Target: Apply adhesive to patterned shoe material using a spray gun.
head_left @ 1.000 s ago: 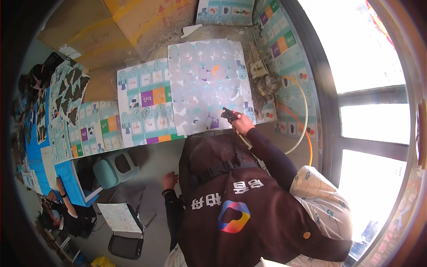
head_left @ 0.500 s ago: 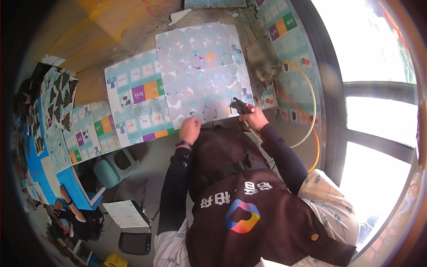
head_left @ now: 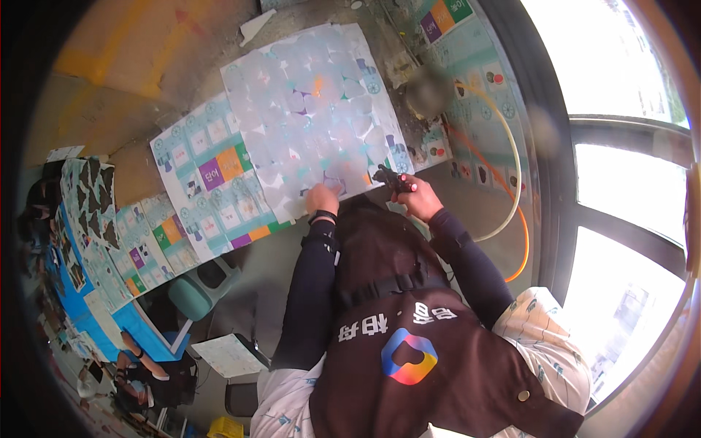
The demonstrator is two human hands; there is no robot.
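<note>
In front of me lies a printed paper sheet (head_left: 398, 139), largely covered with rows of pale, translucent round pieces (head_left: 292, 124). My left hand (head_left: 321, 197) is at the near edge of this sheet, fingers curled together; whatever they may hold is too small to make out. Gripped in my right hand (head_left: 419, 198) is a small black spray gun (head_left: 391, 177) with red parts, near the sheet's front right corner. Its nozzle end points left, over the edge of the sheet.
More printed sheets (head_left: 212, 175) line the bench to the left, one bearing dark jagged pieces (head_left: 95, 193). A yellowish hose (head_left: 516, 160) and an orange hose (head_left: 524, 241) loop at the right, beside the window frame (head_left: 621, 139). Below left are a green stool (head_left: 191, 298) and another person's arm (head_left: 146, 359).
My left hand has moved forward and right, onto the sheet's near edge. The right hand still grips the spray gun. The whole view has shifted and turned slightly.
</note>
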